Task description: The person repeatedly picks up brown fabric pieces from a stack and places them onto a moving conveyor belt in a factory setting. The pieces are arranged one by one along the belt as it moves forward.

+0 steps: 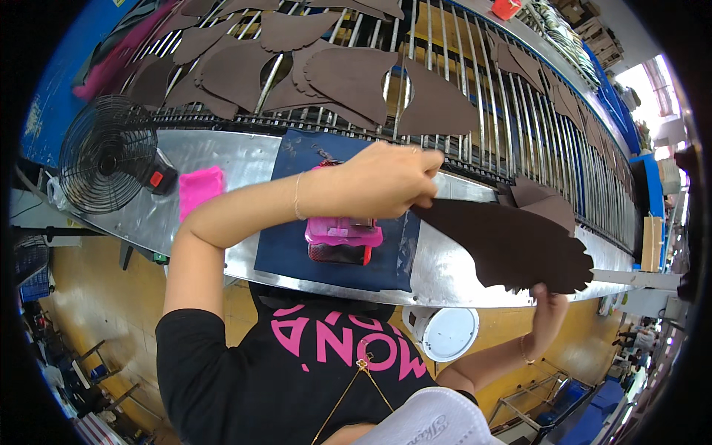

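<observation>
The surface [445,274] is reflective metal. Directly on it lie a blue mat [282,256] and, to the left, a flat pink item [200,189]; a black fan [109,160] stands at the left end. Beyond, a rack [460,55] of parallel metal bars carries brown pieces [348,78], several overlapping.

Yellow-tan floor [126,297] spreads beneath a long metal-topped workbench [248,152], whose surface throws back patches of glare. A round white-topped stool or bucket [452,332], unclear which, stands near, right of centre. A scratched blue panel [44,119] rises far left; a blue basket [33,285] sits nearer. Far right, strong white light fills a window [647,85] beside a pale wall [636,35].
</observation>
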Demonstrator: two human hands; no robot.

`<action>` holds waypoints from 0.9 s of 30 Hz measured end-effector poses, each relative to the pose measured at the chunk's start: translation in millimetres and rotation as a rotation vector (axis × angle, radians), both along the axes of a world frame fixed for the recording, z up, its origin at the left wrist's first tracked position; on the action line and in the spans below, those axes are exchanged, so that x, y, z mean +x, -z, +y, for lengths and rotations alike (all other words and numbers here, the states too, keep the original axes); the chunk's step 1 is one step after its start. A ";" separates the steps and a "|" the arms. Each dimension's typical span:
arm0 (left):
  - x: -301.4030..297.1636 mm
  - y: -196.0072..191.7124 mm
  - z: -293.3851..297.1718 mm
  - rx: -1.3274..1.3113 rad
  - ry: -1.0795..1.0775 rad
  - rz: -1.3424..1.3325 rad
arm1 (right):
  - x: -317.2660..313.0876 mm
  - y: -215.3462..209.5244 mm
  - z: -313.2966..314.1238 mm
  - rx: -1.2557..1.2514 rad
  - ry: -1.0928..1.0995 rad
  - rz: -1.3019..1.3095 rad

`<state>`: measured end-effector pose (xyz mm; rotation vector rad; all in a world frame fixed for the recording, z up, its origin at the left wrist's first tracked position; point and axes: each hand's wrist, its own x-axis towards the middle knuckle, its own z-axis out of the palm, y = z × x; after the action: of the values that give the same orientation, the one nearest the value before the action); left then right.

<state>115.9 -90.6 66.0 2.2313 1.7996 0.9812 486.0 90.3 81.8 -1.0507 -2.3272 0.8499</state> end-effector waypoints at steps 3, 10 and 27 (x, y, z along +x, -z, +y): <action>-11.4 -25.2 24.8 0.084 -0.090 0.096 | -41.2 -31.7 7.7 -0.031 0.156 0.240; -66.4 -65.5 50.1 0.283 -0.264 0.344 | -118.6 -49.3 57.7 -0.084 0.010 0.240; -147.4 -82.1 -31.6 0.481 -0.681 0.121 | -338.8 145.7 75.2 -1.054 0.015 1.108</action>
<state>-31.5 -122.3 148.0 1.9299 2.7101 1.5553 147.2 165.5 -63.9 -0.5870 -0.8749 2.0544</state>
